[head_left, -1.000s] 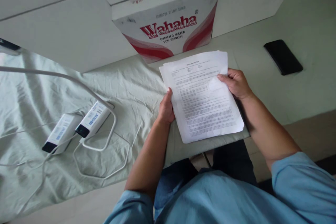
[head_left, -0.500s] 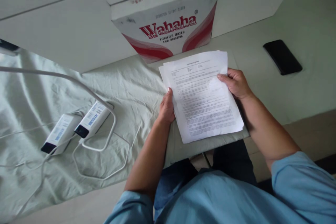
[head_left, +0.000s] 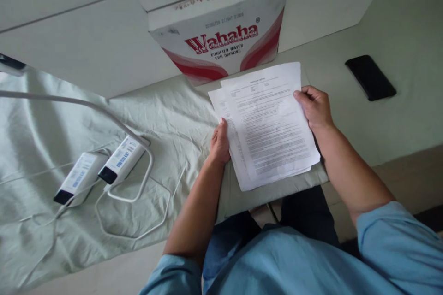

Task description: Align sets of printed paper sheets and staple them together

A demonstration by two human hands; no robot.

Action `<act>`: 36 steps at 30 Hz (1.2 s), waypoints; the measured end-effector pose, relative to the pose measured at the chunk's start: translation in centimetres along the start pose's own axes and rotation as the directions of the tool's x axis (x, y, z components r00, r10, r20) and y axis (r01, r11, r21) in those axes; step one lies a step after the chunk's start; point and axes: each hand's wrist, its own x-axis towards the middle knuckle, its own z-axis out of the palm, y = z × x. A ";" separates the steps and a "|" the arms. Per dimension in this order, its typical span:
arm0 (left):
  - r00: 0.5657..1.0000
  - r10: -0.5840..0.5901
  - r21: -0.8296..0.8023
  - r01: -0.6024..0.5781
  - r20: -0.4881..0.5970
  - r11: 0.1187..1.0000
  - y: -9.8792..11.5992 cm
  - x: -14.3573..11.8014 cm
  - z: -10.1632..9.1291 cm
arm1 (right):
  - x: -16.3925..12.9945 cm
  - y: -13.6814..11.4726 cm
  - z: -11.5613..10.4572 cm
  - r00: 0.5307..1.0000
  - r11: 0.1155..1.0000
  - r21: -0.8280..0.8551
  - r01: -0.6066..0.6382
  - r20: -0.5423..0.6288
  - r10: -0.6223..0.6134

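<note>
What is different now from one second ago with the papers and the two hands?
The right hand has slid the top sheet toward the right and away from the person, so the sheets beneath now show along the left edge. The left hand keeps its grip on the stack's left edge. The box, phone and chargers stayed put.

A single head-worn camera looked forward and steeply down from close above the printed sheets (head_left: 270,124). Beyond them stood the Wahaha box (head_left: 221,27); left of it lay the wrinkled cloth (head_left: 69,124), right of it a black phone (head_left: 370,77).
</note>
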 end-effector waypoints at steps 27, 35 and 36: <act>0.984 -0.035 -0.008 0.037 0.173 0.999 0.8 -0.6 0.2 | -2.5 -1.5 1.5 0.985 0.972 -0.167 0.163 0.075 -0.152; 0.986 -0.025 -0.038 0.031 0.163 0.999 0.8 0.1 -0.4 | -1.3 0.5 1.0 0.978 0.963 -0.175 0.203 0.088 -0.190; 0.984 -0.027 -0.046 0.035 0.174 0.998 0.9 0.1 -0.5 | -1.1 0.4 0.8 0.981 0.974 -0.147 0.172 0.113 -0.156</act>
